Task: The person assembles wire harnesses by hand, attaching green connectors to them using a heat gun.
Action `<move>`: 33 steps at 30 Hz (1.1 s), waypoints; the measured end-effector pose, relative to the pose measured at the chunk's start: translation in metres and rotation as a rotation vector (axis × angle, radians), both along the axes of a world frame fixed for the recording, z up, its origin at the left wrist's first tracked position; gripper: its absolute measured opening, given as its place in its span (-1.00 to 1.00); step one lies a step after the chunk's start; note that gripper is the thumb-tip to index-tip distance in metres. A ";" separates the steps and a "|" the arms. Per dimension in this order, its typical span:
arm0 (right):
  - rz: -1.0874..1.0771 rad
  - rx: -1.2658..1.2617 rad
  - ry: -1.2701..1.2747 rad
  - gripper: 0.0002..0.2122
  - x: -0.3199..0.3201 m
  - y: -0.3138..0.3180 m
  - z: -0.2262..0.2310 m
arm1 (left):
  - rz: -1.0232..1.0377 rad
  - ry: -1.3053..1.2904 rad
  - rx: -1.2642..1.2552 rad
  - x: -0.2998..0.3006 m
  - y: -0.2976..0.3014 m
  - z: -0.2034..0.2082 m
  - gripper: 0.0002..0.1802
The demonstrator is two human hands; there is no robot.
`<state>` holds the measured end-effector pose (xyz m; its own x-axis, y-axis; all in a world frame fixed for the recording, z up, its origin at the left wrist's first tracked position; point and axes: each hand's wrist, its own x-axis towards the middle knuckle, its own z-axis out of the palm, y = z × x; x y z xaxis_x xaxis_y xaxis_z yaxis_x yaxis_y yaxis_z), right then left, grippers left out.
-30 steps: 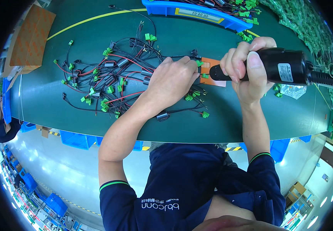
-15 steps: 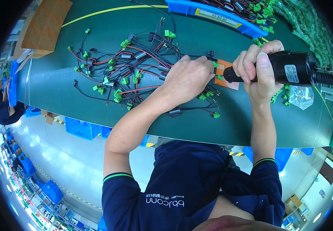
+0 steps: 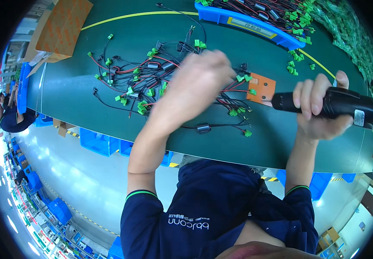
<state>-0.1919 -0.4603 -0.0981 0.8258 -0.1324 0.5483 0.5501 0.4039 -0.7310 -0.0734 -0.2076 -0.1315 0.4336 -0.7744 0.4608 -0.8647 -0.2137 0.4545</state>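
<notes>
In my right hand (image 3: 318,126) is a black electric screwdriver (image 3: 346,103), lying nearly level, fingers wrapped round its body. Its tip end points left at the right edge of an orange fixture block (image 3: 264,90). A green connector (image 3: 252,92) on red and black leads sits at the block's left side. My left hand (image 3: 201,82) is up over the wire pile, smeared by motion; its fingers cannot be made out, nor whether they hold anything. Under and around it spread black and red cables with green connectors (image 3: 142,107) and dark cylindrical sleeves (image 3: 168,66).
A blue bin (image 3: 247,28) heaped with similar cables stands at the far edge. Loose green connectors (image 3: 291,67) lie right of it. Green netting-like wrap (image 3: 346,39) covers the far right, and a cardboard box (image 3: 63,32) stands far left on the green table (image 3: 57,86).
My right hand has drawn the screwdriver back to the right, off the block. My left hand has left the block and moved left over the cables. The view has shifted slightly.
</notes>
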 end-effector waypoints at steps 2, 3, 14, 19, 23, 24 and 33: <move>0.078 0.009 -0.003 -0.14 -0.011 -0.014 0.004 | 0.311 -0.171 0.175 0.009 0.041 0.034 -0.84; 0.048 -0.058 0.036 -0.11 -0.018 -0.017 0.004 | 0.464 -0.076 0.333 0.016 0.064 0.041 -0.85; -0.290 -0.023 0.234 -0.41 -0.039 -0.078 -0.013 | 0.415 -0.113 0.614 0.081 0.174 0.025 -0.83; -0.812 -1.113 0.882 -0.81 -0.066 -0.121 -0.028 | 0.571 -0.184 0.796 0.097 0.210 0.068 -0.79; -0.673 -1.524 0.626 -0.75 -0.080 -0.090 -0.028 | 0.720 -0.560 0.859 0.097 0.214 0.091 -0.80; -0.667 -1.515 0.617 -0.75 -0.080 -0.090 -0.035 | 0.729 -0.565 0.869 0.090 0.202 0.101 -0.80; -0.862 -0.950 0.604 -0.85 -0.081 -0.105 -0.065 | 0.084 0.147 0.247 0.010 0.031 0.066 -0.83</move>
<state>-0.2729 -0.5649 -0.1631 0.8127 -0.4938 0.3093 -0.1222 -0.6635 -0.7381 -0.0637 -0.1766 -0.0656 0.5487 -0.8140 0.1904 -0.7683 -0.4012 0.4988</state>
